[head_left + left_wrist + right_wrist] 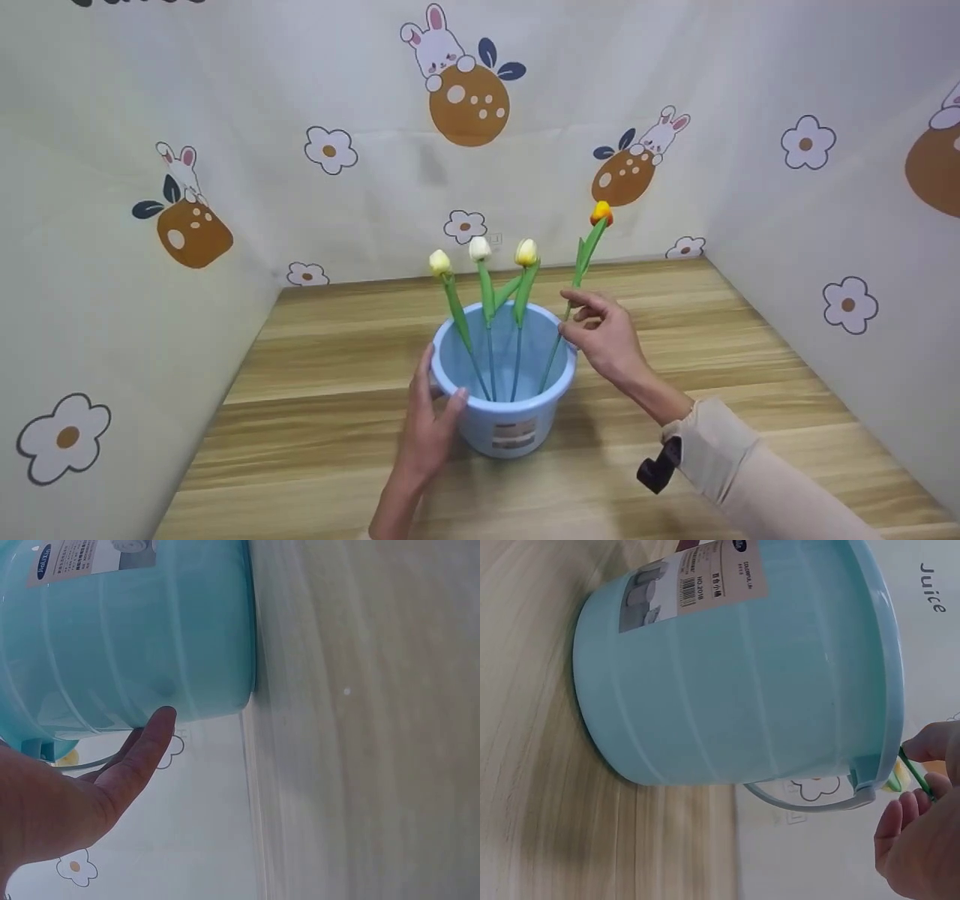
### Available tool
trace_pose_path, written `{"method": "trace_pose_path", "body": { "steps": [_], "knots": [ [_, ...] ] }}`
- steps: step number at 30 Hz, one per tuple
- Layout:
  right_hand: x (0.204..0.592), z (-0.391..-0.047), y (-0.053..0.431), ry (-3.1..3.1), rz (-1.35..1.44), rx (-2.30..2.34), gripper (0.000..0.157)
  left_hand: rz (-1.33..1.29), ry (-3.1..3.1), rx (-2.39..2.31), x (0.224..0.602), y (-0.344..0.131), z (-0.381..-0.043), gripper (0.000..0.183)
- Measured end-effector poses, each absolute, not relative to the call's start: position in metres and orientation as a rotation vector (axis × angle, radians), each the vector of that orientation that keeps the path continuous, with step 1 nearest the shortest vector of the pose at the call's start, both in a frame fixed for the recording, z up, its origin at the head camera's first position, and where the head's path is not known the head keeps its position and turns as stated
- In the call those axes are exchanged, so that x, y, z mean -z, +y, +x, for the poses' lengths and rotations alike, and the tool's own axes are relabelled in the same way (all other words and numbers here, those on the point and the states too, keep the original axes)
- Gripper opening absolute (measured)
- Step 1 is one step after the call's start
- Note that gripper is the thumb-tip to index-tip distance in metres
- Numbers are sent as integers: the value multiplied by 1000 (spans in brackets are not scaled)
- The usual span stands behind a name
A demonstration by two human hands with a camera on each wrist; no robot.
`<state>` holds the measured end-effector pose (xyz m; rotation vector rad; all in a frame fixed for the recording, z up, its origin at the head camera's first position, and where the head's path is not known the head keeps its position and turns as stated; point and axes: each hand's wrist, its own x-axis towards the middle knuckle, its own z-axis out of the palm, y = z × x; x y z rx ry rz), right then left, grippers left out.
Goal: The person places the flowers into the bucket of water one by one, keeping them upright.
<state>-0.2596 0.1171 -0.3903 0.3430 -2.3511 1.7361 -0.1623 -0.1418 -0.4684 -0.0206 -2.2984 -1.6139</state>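
Observation:
A light blue plastic bucket (510, 420) stands upright on the table. My left hand (429, 431) rests against its left side, thumb and fingers spread along the outer wall; in the left wrist view the fairly straight thumb (142, 761) touches it. At the right rim, my right hand (609, 341) pinches the green stem of an orange-red artificial tulip (601, 214), whose lower end is inside the bucket. A pale yellow tulip (440, 262), a white tulip (480, 249) and a yellow-white tulip (526, 253) stand in the bucket, leaning on its inner wall.
The wood-grain table (337, 442) is bordered by cloth walls (360, 202) printed with rabbits, oranges and flowers. The bucket's thin handle (810, 804) hangs at its far side. A black strap (660, 466) dangles from my right sleeve.

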Motion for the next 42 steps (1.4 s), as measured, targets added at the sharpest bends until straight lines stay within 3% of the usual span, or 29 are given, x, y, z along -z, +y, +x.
{"method": "trace_pose_path", "body": {
  "steps": [19,28,42],
  "knots": [
    [395,-253,106,-2516,410,-1458,45,24,-2314,1603,468,-141,-161,79],
    [396,-250,102,-2545,473,-1356,43,-76,-2253,1564,471,-142,-163,77],
    [390,-248,101,-2653,557,-1139,31,-50,-2287,1579,468,-143,-160,79]
  ]
}}
